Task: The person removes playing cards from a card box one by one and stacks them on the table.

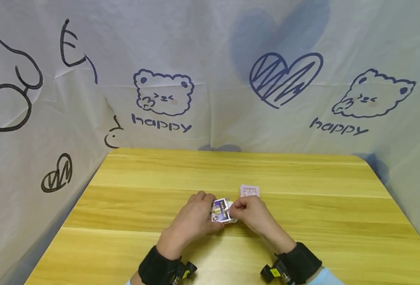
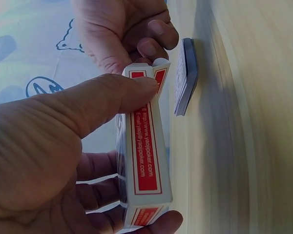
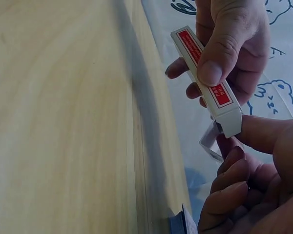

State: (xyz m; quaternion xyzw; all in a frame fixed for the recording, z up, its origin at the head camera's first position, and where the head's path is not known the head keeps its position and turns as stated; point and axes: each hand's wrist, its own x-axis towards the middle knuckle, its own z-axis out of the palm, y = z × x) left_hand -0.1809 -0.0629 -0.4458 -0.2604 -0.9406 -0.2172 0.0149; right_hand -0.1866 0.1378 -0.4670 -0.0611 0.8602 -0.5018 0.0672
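Wrist straps, two, black: left strap (image 1: 156, 266), right strap (image 1: 300, 262); each carries a small camera. Light-blue sleeve (image 1: 325, 277), partly in view at the lower right.

Left hand (image 1: 195, 215): clamped on the card box, thumb along one narrow red-labelled side, fingers round the far side.

Right hand (image 1: 252, 213): thumb and index finger together, pinching at the flaps (image 2: 159, 79) of the box's unfastened end; exactly which flap is gripped cannot be told. Remaining fingers curled.

Card box (image 1: 219, 210): white, with red side labels and a purple pictorial face; located between the two hands, above the surface, near the middle. Long axis runs roughly left to right, from left palm towards right fingertips; unfastened end points right, closed end left. Purple face turned up towards the head view.

Surface (image 1: 313, 186): yellow wood-grain, rounded far corners.

Card deck (image 1: 250, 190): stacked flat on the surface, just beyond the right hand and partly hidden by it; patterned back uppermost.

Backdrop (image 1: 228, 130): pale sheeting behind the surface and at both sides; marker-drawn heart (image 1: 286, 79), two bear faces (image 1: 163, 93), each lettered "happy"; further black drawings at left.
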